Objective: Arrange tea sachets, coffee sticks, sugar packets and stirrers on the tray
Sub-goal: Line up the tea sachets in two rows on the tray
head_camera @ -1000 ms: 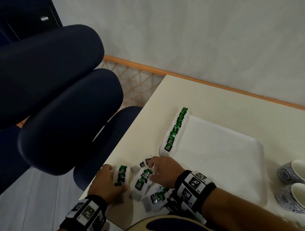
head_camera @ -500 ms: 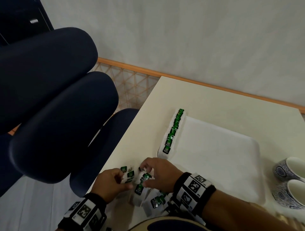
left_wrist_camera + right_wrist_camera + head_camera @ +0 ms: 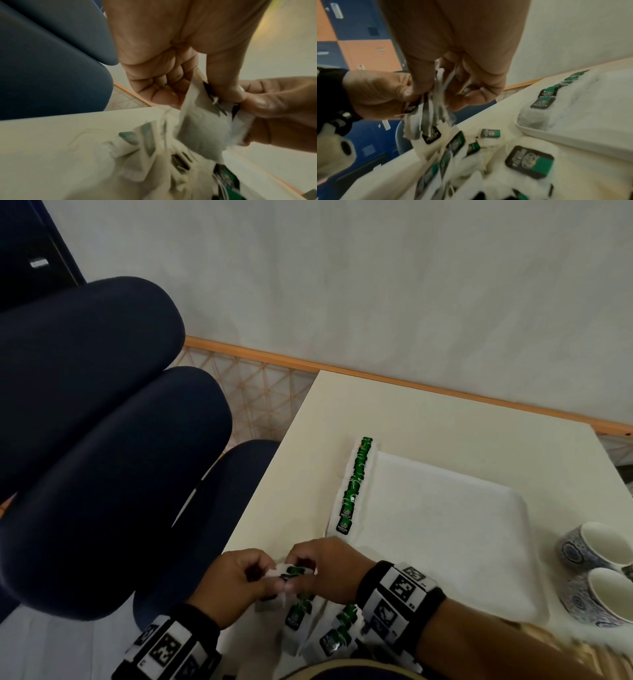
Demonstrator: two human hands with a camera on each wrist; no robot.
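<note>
Both hands, left hand and right hand, pinch tea bags over the cream table by a white wall

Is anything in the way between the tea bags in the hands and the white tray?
Nothing visible is. Both hands pinch the tea bags just off the tray's near corner, with only bare table between.

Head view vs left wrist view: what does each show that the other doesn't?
Head only: the tray with a row of tea bags along its left edge, two cups to its right, and both wristbands.

Left wrist only: the underside of the left hand, its fingers curled into the palm and thumb pinching the held bags.

Both: the left hand, the right hand, the held bags between them, the loose pile below on the table, and the chair.
</note>
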